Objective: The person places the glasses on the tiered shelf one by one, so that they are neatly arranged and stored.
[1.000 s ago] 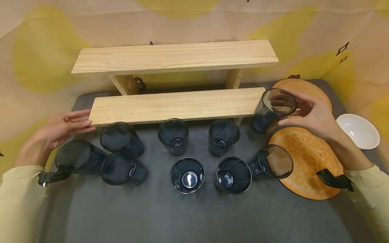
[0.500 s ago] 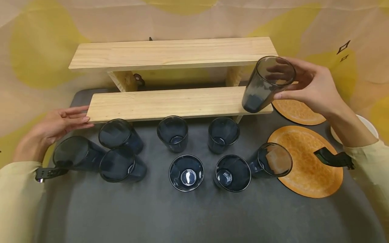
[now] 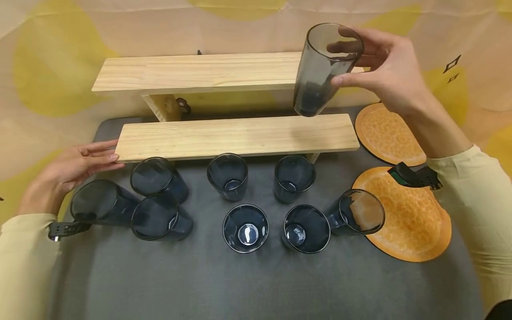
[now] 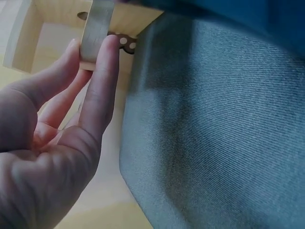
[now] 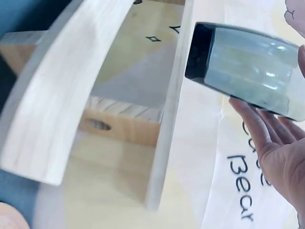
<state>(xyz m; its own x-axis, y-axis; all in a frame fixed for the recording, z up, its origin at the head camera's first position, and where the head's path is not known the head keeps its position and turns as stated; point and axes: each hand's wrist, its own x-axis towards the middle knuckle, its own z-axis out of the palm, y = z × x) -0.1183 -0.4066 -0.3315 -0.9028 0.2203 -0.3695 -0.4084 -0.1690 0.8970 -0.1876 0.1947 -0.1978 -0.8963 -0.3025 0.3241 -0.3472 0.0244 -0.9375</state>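
Now higher, one tilted glass (image 3: 314, 80)

In the head view, the raised glass (image 3: 314, 78) hides part of the upper shelf (image 3: 192, 72); the right forearm (image 3: 434, 122) covers one side of the rear mat (image 3: 386, 133). A dark thing (image 3: 501, 311), cropped at the corner, is unidentifiable. The right wrist view's edge cuts off the right hand (image 5: 284, 160). Atop the left wrist view, a blue shape (image 4: 248, 19) is too blurred to name.
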